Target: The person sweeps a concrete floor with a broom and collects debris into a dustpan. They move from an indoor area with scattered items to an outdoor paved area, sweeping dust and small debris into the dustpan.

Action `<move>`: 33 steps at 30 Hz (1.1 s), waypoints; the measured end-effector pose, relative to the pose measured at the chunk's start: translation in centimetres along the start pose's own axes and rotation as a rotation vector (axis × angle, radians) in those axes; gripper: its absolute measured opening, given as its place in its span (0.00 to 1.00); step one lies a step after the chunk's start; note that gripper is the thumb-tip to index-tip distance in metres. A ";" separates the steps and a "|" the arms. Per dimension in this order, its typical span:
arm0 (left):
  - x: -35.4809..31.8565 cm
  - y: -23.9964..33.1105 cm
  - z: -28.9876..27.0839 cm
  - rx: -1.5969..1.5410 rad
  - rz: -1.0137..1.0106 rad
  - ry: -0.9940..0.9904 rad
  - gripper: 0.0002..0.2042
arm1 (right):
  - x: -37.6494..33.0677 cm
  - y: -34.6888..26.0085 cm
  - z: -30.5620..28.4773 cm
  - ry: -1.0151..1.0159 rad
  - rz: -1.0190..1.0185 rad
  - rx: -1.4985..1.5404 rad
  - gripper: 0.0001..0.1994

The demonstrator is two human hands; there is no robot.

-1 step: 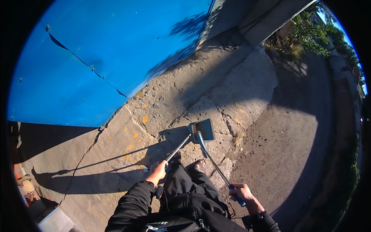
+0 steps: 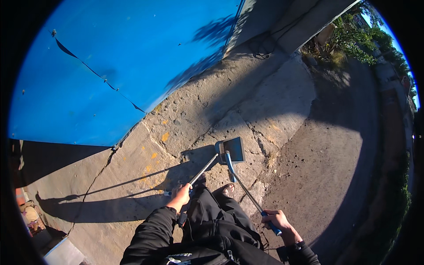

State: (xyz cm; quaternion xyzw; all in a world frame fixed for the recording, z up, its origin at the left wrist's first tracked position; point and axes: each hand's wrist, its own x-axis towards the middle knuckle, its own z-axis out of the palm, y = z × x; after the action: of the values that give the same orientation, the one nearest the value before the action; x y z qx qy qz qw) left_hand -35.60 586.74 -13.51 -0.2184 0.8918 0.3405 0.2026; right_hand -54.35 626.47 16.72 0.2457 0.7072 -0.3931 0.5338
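Observation:
A grey dustpan [image 2: 236,149] sits over the concrete in front of my feet, with a strip of bristles or teeth [image 2: 220,147] along its left side. My left hand [image 2: 180,194] is wrapped round a long metal handle [image 2: 204,169] that slants up to the dustpan's left side. Closed on a blue grip, my right hand [image 2: 274,219] holds another long handle [image 2: 250,194]. That one has a blue lower part [image 2: 230,165] reaching the dustpan's near edge. Which handle belongs to the dustpan, I cannot tell.
A big blue panel [image 2: 110,66] rises at the upper left. Cracked concrete [image 2: 190,106] surrounds my feet, with a dirt strip [image 2: 322,168] to the right. Dark cable [image 2: 261,54] lies by the grey wall at the back; bushes [image 2: 353,42] grow at the upper right.

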 end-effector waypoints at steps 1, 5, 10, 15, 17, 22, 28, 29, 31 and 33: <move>0.7 0.5 0.3 0.031 -0.003 -0.002 0.20 | -0.2 0.0 -0.5 -0.002 -0.002 0.056 0.11; 2.3 1.8 1.2 0.021 -0.020 0.015 0.19 | -1.3 1.3 -3.4 -0.009 0.110 0.437 0.21; 4.2 1.8 2.2 -0.294 -0.035 0.013 0.13 | -1.5 6.3 -6.9 0.059 -0.035 0.086 0.31; 4.8 3.9 3.1 -0.475 0.010 0.055 0.12 | 0.0 13.5 -10.8 0.142 -0.089 0.363 0.31; 4.5 5.4 3.0 -0.531 -0.073 0.042 0.14 | 1.7 16.2 -11.9 0.209 -0.083 0.475 0.31; 2.4 7.9 1.6 -0.371 -0.254 -0.038 0.09 | 7.4 22.4 -15.9 0.428 -0.095 0.484 0.21; 0.1 11.6 -0.9 -0.409 -0.315 -0.060 0.13 | 17.5 26.4 -23.5 0.532 -0.033 0.556 0.04; -0.5 12.5 -1.2 -0.367 -0.301 -0.048 0.13 | 19.2 26.8 -24.6 0.532 -0.037 0.519 0.04; -1.3 14.2 -1.6 -0.317 -0.278 -0.037 0.13 | 22.4 27.2 -26.4 0.574 0.005 0.479 0.03; -2.4 15.5 -2.0 -0.303 -0.297 -0.035 0.13 | 25.2 27.2 -27.2 0.608 0.034 0.497 0.05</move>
State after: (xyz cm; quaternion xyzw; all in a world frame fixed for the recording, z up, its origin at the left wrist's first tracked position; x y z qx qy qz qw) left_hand -42.20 596.43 -2.85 -0.3694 0.7848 0.4409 0.2307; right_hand -56.53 662.43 -11.90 0.4845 0.7122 -0.4526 0.2306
